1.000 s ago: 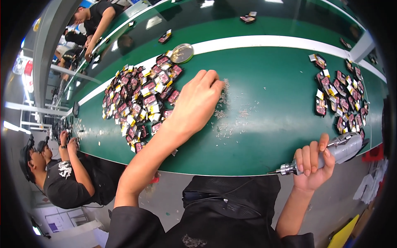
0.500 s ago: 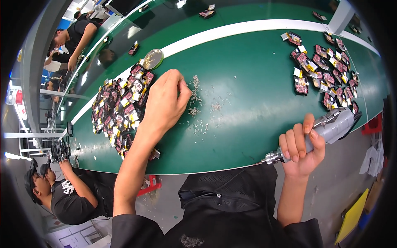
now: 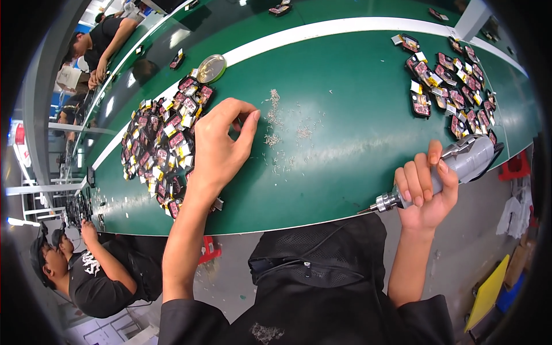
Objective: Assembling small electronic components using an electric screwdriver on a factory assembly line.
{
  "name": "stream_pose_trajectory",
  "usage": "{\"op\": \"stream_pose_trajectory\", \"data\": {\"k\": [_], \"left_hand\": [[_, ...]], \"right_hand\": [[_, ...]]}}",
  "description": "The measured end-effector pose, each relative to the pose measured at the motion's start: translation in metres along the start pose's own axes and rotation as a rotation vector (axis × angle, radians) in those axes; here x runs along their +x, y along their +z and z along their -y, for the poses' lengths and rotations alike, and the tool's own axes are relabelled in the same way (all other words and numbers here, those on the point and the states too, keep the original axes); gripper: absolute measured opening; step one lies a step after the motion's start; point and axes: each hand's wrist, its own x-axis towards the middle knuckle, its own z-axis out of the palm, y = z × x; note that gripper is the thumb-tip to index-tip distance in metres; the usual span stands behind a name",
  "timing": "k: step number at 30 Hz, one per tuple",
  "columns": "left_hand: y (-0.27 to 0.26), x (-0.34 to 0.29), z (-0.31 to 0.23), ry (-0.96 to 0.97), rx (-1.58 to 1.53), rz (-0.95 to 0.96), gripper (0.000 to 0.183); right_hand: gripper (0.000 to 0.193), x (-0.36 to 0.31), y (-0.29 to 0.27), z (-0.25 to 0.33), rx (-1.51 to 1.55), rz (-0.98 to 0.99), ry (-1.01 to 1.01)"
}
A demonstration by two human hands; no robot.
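My left hand [image 3: 223, 144] is over the green workbench, just left of a scatter of small silver screws [image 3: 273, 119]. Thumb and forefinger are pinched in a loop; anything between their tips is too small to make out. My right hand [image 3: 424, 192] wraps around a grey electric screwdriver [image 3: 468, 160] at the bench's near edge, its bit pointing left. Beside my left hand lies a big heap of small black casings with circuit boards and silver-and-yellow battery packs [image 3: 155, 146]. A looser group of the same casings [image 3: 445, 86] is spread at the far right.
A round shallow dish [image 3: 211, 68] stands behind the left heap. A white strip [image 3: 322, 29] runs along the back of the green bench [image 3: 333, 178]. Two people [image 3: 103, 270] are at the lower left, and another [image 3: 109, 43] is at the upper left.
My left hand has turned and eased from a bunched grip into a looped pinch, shifting slightly left. My right hand still holds the screwdriver. The whole view has shifted slightly.
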Motion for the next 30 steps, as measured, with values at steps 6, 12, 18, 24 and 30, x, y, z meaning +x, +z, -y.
{"op": "stream_pose_trajectory", "data": {"k": [6,12,18,24,30], "left_hand": [[-0.002,-0.020,-0.025,0.097,-0.084,-0.067,0.015],[0.006,-0.060,-0.063,-0.161,-0.583,-0.033,0.011],[0.017,-0.082,-0.090,-0.468,-1.148,-0.025,0.004],[0.025,-0.091,-0.097,-0.457,-1.235,-0.016,0.016],[0.027,-0.090,-0.098,-0.489,-1.286,0.021,0.023]], "right_hand": [[0.013,-0.002,0.002,-0.001,-0.018,-0.019,-0.013],[0.015,0.003,0.017,-0.012,0.005,0.019,-0.037],[0.009,0.007,0.069,-0.022,0.147,0.137,-0.110],[0.010,0.005,0.074,-0.032,0.113,0.113,-0.143],[0.011,0.005,0.070,-0.035,0.131,0.072,-0.152]]}}
